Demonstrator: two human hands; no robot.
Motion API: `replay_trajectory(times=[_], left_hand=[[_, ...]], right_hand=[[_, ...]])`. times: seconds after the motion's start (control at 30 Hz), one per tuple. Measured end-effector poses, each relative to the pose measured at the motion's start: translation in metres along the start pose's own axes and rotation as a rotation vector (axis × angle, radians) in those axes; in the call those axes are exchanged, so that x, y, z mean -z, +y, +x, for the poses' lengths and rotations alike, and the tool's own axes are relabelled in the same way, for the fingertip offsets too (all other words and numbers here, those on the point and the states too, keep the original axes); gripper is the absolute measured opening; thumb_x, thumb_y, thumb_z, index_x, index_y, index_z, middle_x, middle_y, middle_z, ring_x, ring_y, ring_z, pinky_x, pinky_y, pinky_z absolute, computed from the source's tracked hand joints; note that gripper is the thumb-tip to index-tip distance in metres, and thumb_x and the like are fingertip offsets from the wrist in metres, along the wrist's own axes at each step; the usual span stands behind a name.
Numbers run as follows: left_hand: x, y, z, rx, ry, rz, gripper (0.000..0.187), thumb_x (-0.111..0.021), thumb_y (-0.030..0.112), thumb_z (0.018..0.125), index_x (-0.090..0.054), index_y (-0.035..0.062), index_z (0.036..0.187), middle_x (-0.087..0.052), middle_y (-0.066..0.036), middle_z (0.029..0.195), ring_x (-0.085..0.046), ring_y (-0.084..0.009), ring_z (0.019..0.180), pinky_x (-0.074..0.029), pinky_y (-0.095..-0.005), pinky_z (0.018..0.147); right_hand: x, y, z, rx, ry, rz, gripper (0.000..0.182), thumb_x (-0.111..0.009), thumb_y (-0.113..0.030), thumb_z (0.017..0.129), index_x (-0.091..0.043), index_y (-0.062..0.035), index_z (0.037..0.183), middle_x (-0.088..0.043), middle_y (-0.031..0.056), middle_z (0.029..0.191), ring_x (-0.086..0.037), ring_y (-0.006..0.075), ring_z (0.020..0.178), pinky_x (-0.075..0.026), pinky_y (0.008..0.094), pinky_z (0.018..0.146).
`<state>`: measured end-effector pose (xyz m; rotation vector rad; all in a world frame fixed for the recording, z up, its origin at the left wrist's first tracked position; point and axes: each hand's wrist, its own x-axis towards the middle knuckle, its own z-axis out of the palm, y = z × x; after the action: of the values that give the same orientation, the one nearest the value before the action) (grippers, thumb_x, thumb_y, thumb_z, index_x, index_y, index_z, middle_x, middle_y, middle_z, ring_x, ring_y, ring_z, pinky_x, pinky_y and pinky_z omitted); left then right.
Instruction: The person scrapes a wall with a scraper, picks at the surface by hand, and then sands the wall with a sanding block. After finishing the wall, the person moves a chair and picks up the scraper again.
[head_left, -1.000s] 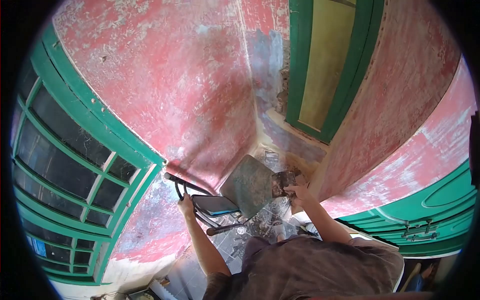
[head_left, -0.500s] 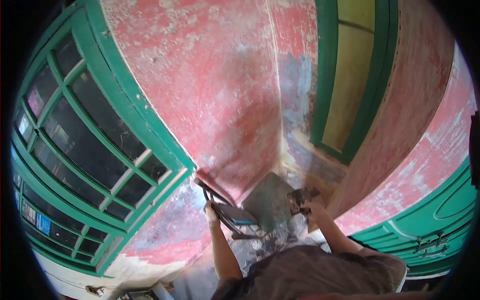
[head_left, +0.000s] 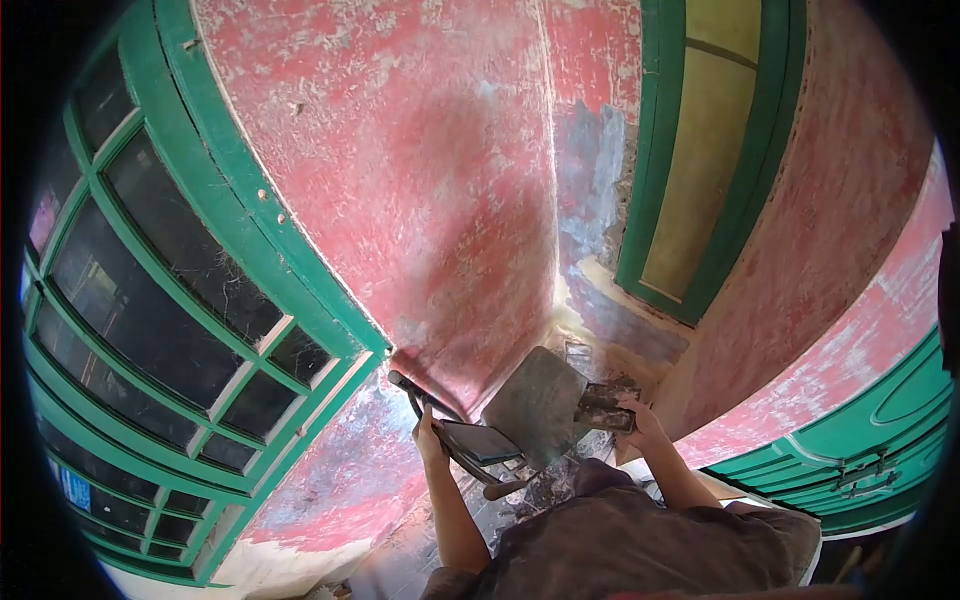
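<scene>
My left hand (head_left: 428, 437) is closed on the dark tubular frame of a chair-like piece (head_left: 480, 441) with a flat dark panel, tilted beside the wall. On the other side, my right hand (head_left: 640, 424) grips the end of a dirty, dark brown block-shaped object (head_left: 603, 407), whose exact kind I cannot tell. Between the two hands lies a worn grey-green flat board (head_left: 535, 408) with rounded corners. The brown object overlaps the board's right edge in this view.
Peeling pink walls (head_left: 400, 180) meet in a corner ahead. A green-framed glazed window (head_left: 165, 290) stands at the left, a narrow green-framed panel (head_left: 705, 160) ahead right, and a green door (head_left: 880, 430) with a bolt at the right. Debris (head_left: 550, 488) lies on the floor below.
The chair-like piece has turned slightly, showing more of its dark panel. The brown object in my right hand now lies more level. The view has shifted a little.
</scene>
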<state>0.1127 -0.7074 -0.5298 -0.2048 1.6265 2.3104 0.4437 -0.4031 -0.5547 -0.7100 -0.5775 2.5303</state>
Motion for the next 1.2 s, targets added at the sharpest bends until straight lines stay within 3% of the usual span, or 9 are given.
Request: replay_trajectory(times=[0.2, 0.3, 0.5, 0.57, 0.6, 0.7, 0.87, 1.0, 1.2], left_hand=[[-0.001, -0.002, 0.004, 0.041, 0.040, -0.070, 0.048, -0.071, 0.033, 0.100, -0.047, 0.0170, 0.062, -0.045, 0.002, 0.061, -0.044, -0.0129, 0.056, -0.038, -0.0285, 0.059], [0.006, -0.011, 0.005, 0.065, 0.028, -0.314, 0.041, -0.065, 0.025, 0.104, -0.046, 0.0151, 0.070, -0.038, 0.004, 0.066, -0.041, -0.0124, 0.062, -0.040, -0.0294, 0.067], [0.024, -0.012, -0.032, 0.077, 0.076, -0.317, 0.038, -0.060, 0.020, 0.106, -0.046, 0.0151, 0.071, -0.037, 0.003, 0.065, -0.039, -0.0117, 0.062, -0.039, -0.0299, 0.066], [0.023, -0.007, -0.055, 0.056, 0.099, -0.273, 0.038, -0.060, 0.021, 0.105, -0.044, 0.0157, 0.071, -0.037, 0.003, 0.064, -0.038, -0.0115, 0.061, -0.037, -0.0289, 0.063], [0.025, -0.004, -0.063, 0.064, 0.099, -0.276, 0.039, -0.061, 0.023, 0.104, -0.043, 0.0164, 0.070, -0.039, 0.003, 0.063, -0.039, -0.0112, 0.060, -0.035, -0.0279, 0.060], [0.031, -0.003, -0.078, 0.008, 0.185, -0.270, 0.040, -0.061, 0.024, 0.104, -0.042, 0.0181, 0.069, -0.040, 0.003, 0.062, -0.041, -0.0109, 0.058, -0.035, -0.0282, 0.057], [0.058, 0.027, -0.100, -0.003, 0.167, -0.206, 0.042, -0.061, 0.031, 0.103, -0.042, 0.0185, 0.068, -0.040, 0.003, 0.060, -0.040, -0.0110, 0.055, -0.034, -0.0293, 0.055], [0.097, 0.033, -0.118, -0.087, 0.282, -0.196, 0.044, -0.061, 0.036, 0.102, -0.042, 0.0185, 0.067, -0.039, 0.004, 0.059, -0.038, -0.0103, 0.054, -0.031, -0.0284, 0.055], [0.149, 0.040, -0.146, -0.120, 0.311, -0.229, 0.044, -0.059, 0.035, 0.104, -0.037, 0.0201, 0.069, -0.036, 0.005, 0.058, -0.036, -0.0093, 0.053, -0.030, -0.0274, 0.054]], right_hand=[[-0.008, -0.014, 0.032, -0.083, 0.181, -0.008, 0.030, -0.068, 0.003, 0.089, -0.061, -0.0030, 0.118, -0.068, 0.0148, 0.114, -0.071, 0.0331, 0.102, -0.061, 0.0517, 0.091], [-0.028, -0.033, 0.043, 0.030, 0.080, -0.225, 0.036, -0.067, 0.011, 0.086, -0.060, -0.0016, 0.119, -0.067, 0.0155, 0.115, -0.070, 0.0339, 0.103, -0.062, 0.0540, 0.091], [0.002, -0.047, 0.097, -0.127, 0.025, -0.051, 0.036, -0.065, 0.015, 0.086, -0.060, -0.0040, 0.115, -0.064, 0.0113, 0.114, -0.067, 0.0341, 0.109, -0.062, 0.0531, 0.098], [-0.012, -0.055, 0.091, -0.054, 0.136, -0.114, 0.037, -0.063, 0.015, 0.085, -0.059, -0.0005, 0.119, -0.064, 0.0160, 0.120, -0.066, 0.0388, 0.115, -0.061, 0.0580, 0.099], [-0.005, -0.055, 0.097, -0.068, 0.060, -0.045, 0.038, -0.063, 0.014, 0.085, -0.057, 0.0029, 0.121, -0.063, 0.0195, 0.121, -0.066, 0.0423, 0.114, -0.060, 0.0611, 0.098], [0.045, -0.041, 0.124, -0.053, 0.100, -0.099, 0.040, -0.060, 0.014, 0.084, -0.056, 0.0035, 0.123, -0.062, 0.0214, 0.122, -0.065, 0.0442, 0.114, -0.060, 0.0629, 0.098], [0.054, -0.040, 0.097, -0.106, 0.063, -0.040, 0.050, -0.060, 0.011, 0.085, -0.049, 0.0006, 0.133, -0.062, 0.0228, 0.125, -0.068, 0.0455, 0.111, -0.062, 0.0560, 0.096], [0.051, -0.030, 0.059, -0.007, 0.276, -0.076, 0.045, -0.061, 0.007, 0.090, -0.048, -0.0064, 0.131, -0.062, 0.0185, 0.121, -0.070, 0.0430, 0.108, -0.062, 0.0542, 0.095], [0.059, -0.019, 0.027, -0.043, 0.257, -0.043, 0.043, -0.061, 0.007, 0.091, -0.049, -0.0048, 0.131, -0.062, 0.0191, 0.127, -0.071, 0.0431, 0.109, -0.061, 0.0522, 0.099]])
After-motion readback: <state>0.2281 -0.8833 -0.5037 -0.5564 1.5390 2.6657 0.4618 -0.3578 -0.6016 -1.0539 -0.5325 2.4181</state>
